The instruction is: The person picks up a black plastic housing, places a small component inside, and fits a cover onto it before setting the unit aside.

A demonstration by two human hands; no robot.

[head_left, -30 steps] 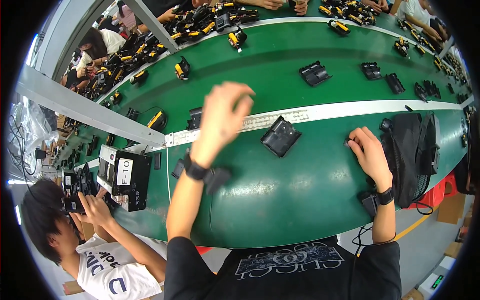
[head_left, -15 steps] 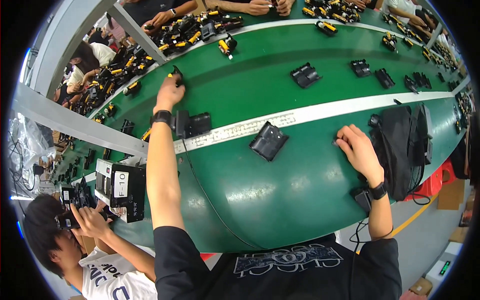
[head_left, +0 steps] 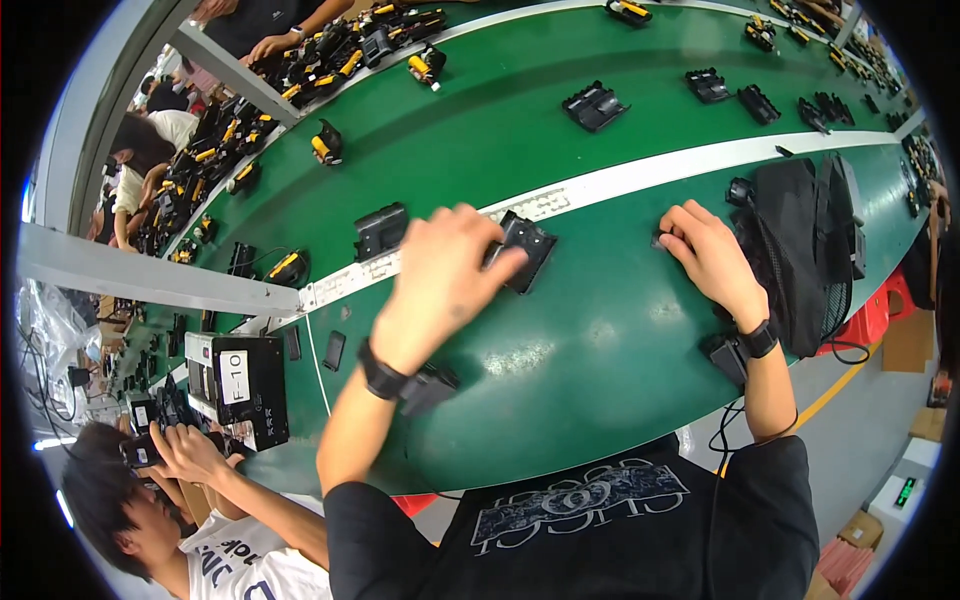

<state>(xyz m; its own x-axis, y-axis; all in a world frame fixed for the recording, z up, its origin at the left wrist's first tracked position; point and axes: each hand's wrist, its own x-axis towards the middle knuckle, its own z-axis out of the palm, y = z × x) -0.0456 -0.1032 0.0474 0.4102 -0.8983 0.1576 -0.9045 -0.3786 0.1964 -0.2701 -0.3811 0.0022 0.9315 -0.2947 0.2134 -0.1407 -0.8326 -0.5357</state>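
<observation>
A black plastic housing (head_left: 535, 240) lies across the lower edge of the white strip. Beside it is my left hand (head_left: 440, 275), its thumb stretched toward the housing and apart from the fingers; whether the thumb touches cannot be told. On the right, my right hand (head_left: 708, 258) rests near the green table with fingers curled and pinched at a small dark thing, too little of it showing to name. Farther off on the green belt is a black-and-yellow part (head_left: 326, 144). Another black housing (head_left: 381, 231) lies by the strip, left of my left hand.
Several black housings (head_left: 596, 106) lie on the green belt (head_left: 480, 130). A black bag (head_left: 790, 250) sits right of my right hand. At left stand a metal post (head_left: 150, 265), a boxy device (head_left: 250, 390) and a co-worker (head_left: 130, 510) holding a black object. Piled black-and-yellow parts (head_left: 340, 60) line the far side.
My left hand has let go of the black-and-yellow part on the belt and come back toward the near housing. My right hand keeps its pinch. The view has shifted slightly.
</observation>
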